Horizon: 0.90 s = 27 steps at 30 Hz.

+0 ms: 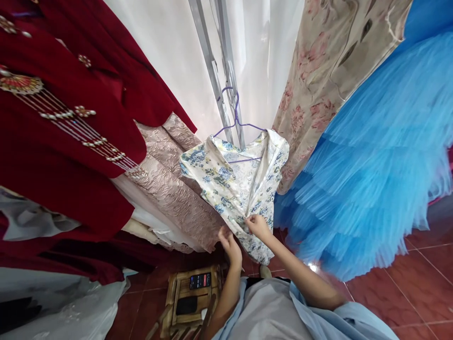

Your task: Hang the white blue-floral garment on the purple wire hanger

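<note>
A sleeveless white garment [221,177] with blue and yellow flowers hangs by a purple hanger [236,106] from a metal stand. Its zipper [255,189] is undone from the neckline down to about mid-height, so the pale inside shows. At the lower end of that opening, my right hand [259,227] pinches the zipper pull, which the fingertips mostly cover. My left hand [231,246] is beside the garment's left edge, its fingers loosely bent and apart with nothing seen in them. Whether it touches the cloth is unclear.
Dark red beaded clothing [88,118] and a pink brocade skirt [177,184] hang at left. On the right are a beige floral garment [300,94] and a blue ruffled dress [364,189]. A phone [200,281] and a black item lie on a wooden chair [172,302] below.
</note>
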Each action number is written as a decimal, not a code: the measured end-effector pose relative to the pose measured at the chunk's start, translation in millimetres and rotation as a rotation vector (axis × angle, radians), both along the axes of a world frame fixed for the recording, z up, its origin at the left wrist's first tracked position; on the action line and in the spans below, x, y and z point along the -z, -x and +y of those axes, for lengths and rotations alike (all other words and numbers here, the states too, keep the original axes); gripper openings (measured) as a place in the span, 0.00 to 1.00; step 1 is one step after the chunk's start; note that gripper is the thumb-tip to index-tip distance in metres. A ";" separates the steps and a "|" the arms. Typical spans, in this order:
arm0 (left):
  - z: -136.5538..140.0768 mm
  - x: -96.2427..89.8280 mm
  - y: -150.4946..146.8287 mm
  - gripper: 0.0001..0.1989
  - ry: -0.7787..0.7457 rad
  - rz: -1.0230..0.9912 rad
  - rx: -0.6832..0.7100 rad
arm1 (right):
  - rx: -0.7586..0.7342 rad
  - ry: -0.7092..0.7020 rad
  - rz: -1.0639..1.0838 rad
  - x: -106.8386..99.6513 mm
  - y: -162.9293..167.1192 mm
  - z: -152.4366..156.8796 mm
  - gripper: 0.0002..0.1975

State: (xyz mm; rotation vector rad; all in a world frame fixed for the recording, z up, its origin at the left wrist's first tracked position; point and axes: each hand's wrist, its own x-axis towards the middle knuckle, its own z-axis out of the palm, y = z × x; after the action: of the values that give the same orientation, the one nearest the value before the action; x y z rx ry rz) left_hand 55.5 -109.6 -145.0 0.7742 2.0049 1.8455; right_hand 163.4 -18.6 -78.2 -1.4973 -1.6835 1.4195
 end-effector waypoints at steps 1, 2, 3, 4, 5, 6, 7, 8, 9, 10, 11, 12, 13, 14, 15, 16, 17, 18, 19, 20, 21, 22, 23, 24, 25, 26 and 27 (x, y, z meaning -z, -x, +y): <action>-2.0 -3.6 3.3 0.18 -0.011 0.074 -0.072 | 0.014 0.043 0.081 2.4 -2.2 -3.5 0.15; -3.8 -6.7 4.9 0.17 -0.020 0.153 -0.086 | 0.043 0.078 0.161 4.8 -4.1 -7.0 0.18; -4.8 -9.4 4.5 0.16 -0.027 0.228 -0.036 | 0.085 0.104 0.243 6.7 -5.6 -10.5 0.19; -4.8 -11.3 2.3 0.15 -0.030 0.291 0.057 | 0.128 0.127 0.331 8.0 -6.8 -13.8 0.21; -3.6 -12.6 -1.4 0.13 -0.029 0.338 0.164 | 0.164 0.142 0.411 8.5 -7.7 -16.9 0.22; -1.1 -13.2 -5.8 0.12 -0.026 0.368 0.258 | 0.184 0.148 0.472 8.3 -8.2 -19.6 0.23; 2.7 -13.5 -10.1 0.12 -0.019 0.388 0.328 | 0.196 0.155 0.518 7.4 -8.5 -21.9 0.24; 7.4 -13.6 -13.6 0.12 -0.012 0.400 0.372 | 0.202 0.165 0.553 5.9 -8.6 -23.9 0.24; 12.9 -14.0 -15.7 0.12 -0.005 0.408 0.392 | 0.206 0.178 0.576 4.0 -8.4 -25.4 0.24; 18.9 -14.8 -16.1 0.12 0.001 0.415 0.402 | 0.213 0.191 0.588 1.9 -8.0 -26.4 0.24; 25.1 -16.2 -14.9 0.11 0.008 0.426 0.415 | 0.224 0.202 0.592 -0.3 -7.5 -26.9 0.24; 31.5 -18.1 -12.3 0.10 0.015 0.445 0.430 | 0.238 0.207 0.593 -2.9 -6.7 -26.7 0.24; 37.7 -20.2 -8.9 0.08 0.017 0.473 0.451 | 0.253 0.209 0.594 -5.8 -5.8 -25.7 0.24; 43.7 -22.2 -5.2 0.07 0.013 0.505 0.477 | 0.268 0.209 0.597 -9.3 -4.7 -23.8 0.23; 49.1 -23.8 -1.7 0.06 0.003 0.536 0.507 | 0.286 0.211 0.603 -13.9 -3.4 -20.9 0.22; 53.8 -24.6 1.1 0.05 -0.015 0.567 0.539 | 0.303 0.213 0.614 -19.8 -2.0 -16.8 0.22; 57.4 -24.5 3.1 0.05 -0.032 0.594 0.564 | 0.321 0.214 0.628 -27.4 -0.4 -11.6 0.21; 59.9 -23.4 4.3 0.04 -0.043 0.616 0.582 | 0.340 0.211 0.647 -37.0 1.3 -5.0 0.20; 61.1 -21.5 4.9 0.04 -0.044 0.634 0.595 | 0.360 0.198 0.670 -48.8 3.1 3.0 0.19; 61.3 -19.1 5.2 0.04 -0.036 0.650 0.604 | 0.375 0.175 0.697 -62.7 5.0 12.3 0.18; 60.7 -16.5 5.5 0.05 -0.023 0.662 0.612 | 0.385 0.144 0.724 -78.6 7.0 22.8 0.17; 59.8 -14.2 6.0 0.06 -0.004 0.670 0.620 | 0.385 0.105 0.749 -96.1 9.1 34.4 0.17; 58.8 -12.4 6.9 0.06 0.016 0.673 0.629 | 0.372 0.063 0.770 -114.7 11.4 46.8 0.17; 58.0 -11.1 7.9 0.07 0.031 0.675 0.639 | 0.349 0.017 0.789 -133.8 13.9 59.7 0.17; 57.8 -10.4 9.2 0.07 0.044 0.673 0.645 | 0.314 -0.027 0.806 -152.7 16.6 72.5 0.17; 58.0 -10.2 10.4 0.06 0.055 0.669 0.648 | 0.276 -0.066 0.827 -170.8 19.6 84.9 0.17; 58.5 -10.2 11.3 0.06 0.065 0.663 0.650 | 0.247 -0.098 0.846 -187.7 22.6 96.5 0.17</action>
State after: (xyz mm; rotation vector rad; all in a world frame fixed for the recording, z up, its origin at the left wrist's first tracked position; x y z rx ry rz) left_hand 44.2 -51.1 -134.7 1.9284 1.7770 1.2206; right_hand 140.7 77.8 109.5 -0.8120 -0.9857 1.4980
